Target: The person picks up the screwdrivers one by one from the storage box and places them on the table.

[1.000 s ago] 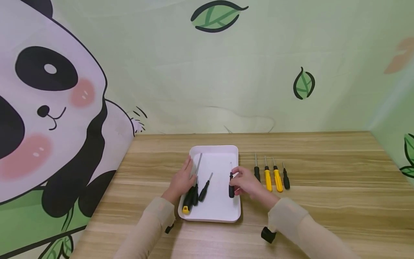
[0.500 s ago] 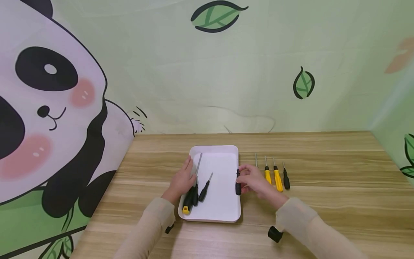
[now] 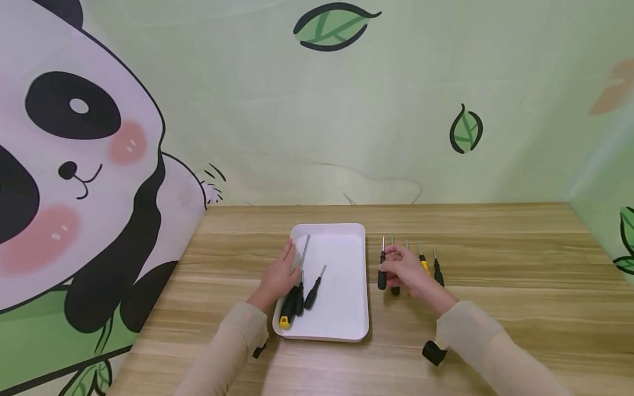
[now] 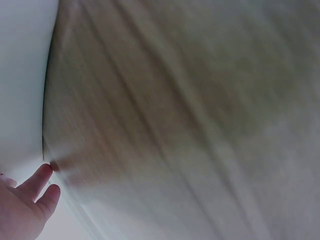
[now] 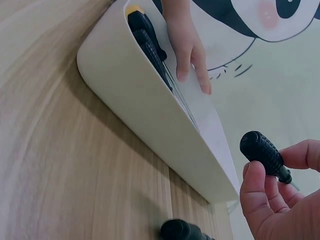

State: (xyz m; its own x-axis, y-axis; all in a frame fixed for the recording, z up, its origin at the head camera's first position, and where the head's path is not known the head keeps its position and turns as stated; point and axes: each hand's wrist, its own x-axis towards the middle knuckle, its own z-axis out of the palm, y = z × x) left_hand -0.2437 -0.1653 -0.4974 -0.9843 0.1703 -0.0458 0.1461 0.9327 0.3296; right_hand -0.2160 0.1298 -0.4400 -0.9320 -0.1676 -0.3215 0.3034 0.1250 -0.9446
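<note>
In the head view my right hand [image 3: 410, 273] pinches a small black-handled screwdriver [image 3: 382, 275] between thumb and fingers, just right of the white tray [image 3: 342, 322], its thin shaft pointing to the back. The right wrist view shows the same screwdriver [image 5: 262, 152] held clear of the table. My left hand [image 3: 277, 278] rests on the tray's left rim with fairly straight fingers. Inside the tray lie a large black-and-yellow screwdriver [image 3: 288, 308], a black one [image 3: 299, 301] beside it, and a short black one [image 3: 313, 294] apart from them.
Right of the tray, several screwdrivers stand in a row on the wooden table [image 3: 515, 286], partly covered by my right hand: a black one [image 3: 395, 290], yellow-handled ones such as this screwdriver [image 3: 424, 263], and a small black one [image 3: 438, 272]. A printed backdrop [image 3: 257, 110] borders the table.
My right hand has carried the small black screwdriver rightward, from over the tray past its right rim to above the table beside the row. The left hand has stayed on the tray.
</note>
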